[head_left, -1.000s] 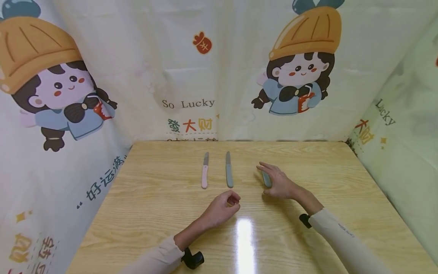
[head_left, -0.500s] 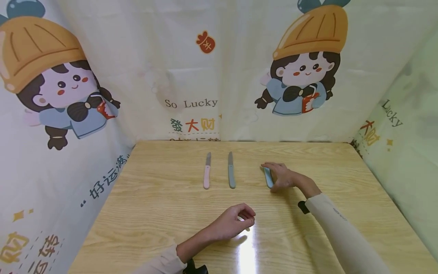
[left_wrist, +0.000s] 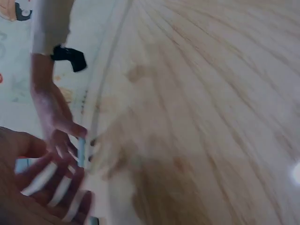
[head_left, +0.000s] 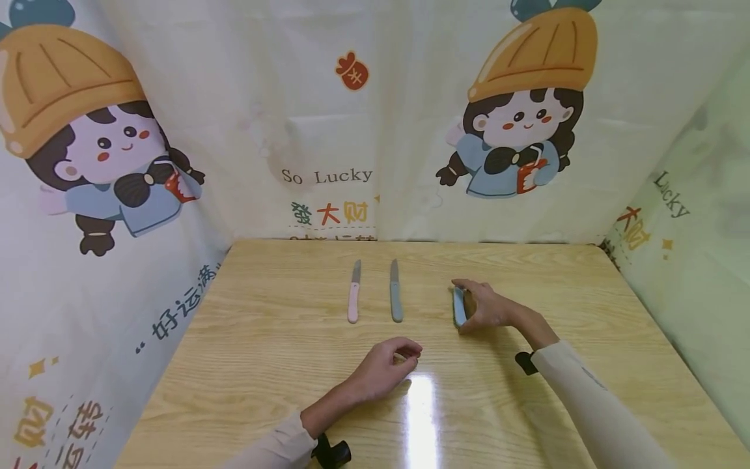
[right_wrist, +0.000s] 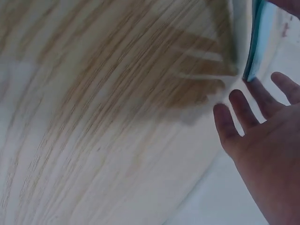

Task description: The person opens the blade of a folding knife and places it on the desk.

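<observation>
My right hand pinches a light blue folding knife end to end between thumb and fingertips, with no blade showing. In the right wrist view the knife shows a teal edge and a pale blue face. To its left, a grey-green knife and a pink-handled knife lie side by side on the table, blades out and pointing to the far edge. My left hand hovers nearer to me, below the grey-green knife, its fingers loosely bent and holding nothing.
The wood-grain table is bounded at the back and sides by a printed cloth curtain. A bright light reflection lies on the tabletop near me. Both wrists carry small black cameras.
My right hand has gone from reaching over the blue knife to pinching it by its ends, turning its pale face up. My left hand dipped toward me and right, then partly came back.
</observation>
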A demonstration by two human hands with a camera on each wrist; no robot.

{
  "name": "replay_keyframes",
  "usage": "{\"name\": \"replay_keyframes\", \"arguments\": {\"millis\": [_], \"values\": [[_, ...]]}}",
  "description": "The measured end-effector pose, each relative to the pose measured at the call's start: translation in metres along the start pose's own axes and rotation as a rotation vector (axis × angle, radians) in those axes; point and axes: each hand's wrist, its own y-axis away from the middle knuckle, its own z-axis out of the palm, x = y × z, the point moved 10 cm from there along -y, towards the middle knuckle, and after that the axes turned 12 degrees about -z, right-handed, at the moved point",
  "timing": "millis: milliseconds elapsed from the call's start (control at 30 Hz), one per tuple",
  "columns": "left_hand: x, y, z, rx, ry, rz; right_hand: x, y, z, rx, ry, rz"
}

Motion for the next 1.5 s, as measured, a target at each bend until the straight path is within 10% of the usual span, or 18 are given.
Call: {"name": "replay_keyframes", "arguments": {"millis": [367,933,1100,1500], "values": [[0.031,0.011,-0.006,0.167,-0.210,0.409,-0.056,0.016,0.025,-0.102,-0.308,-0.130],[0.040,0.016,0.005,0.103,-0.177,0.509,-0.097,0.035,0.077,-0.235,-0.469,-0.126],[0.035,0.011,-0.001,0.090,-0.049,0.436,-0.090,0.038,0.074,-0.168,-0.530,-0.120],[-0.002,-0.002,-0.005,0.001,0.351,-0.036,-0.086,0.041,0.069,0.178,-0.859,-0.115]]}}
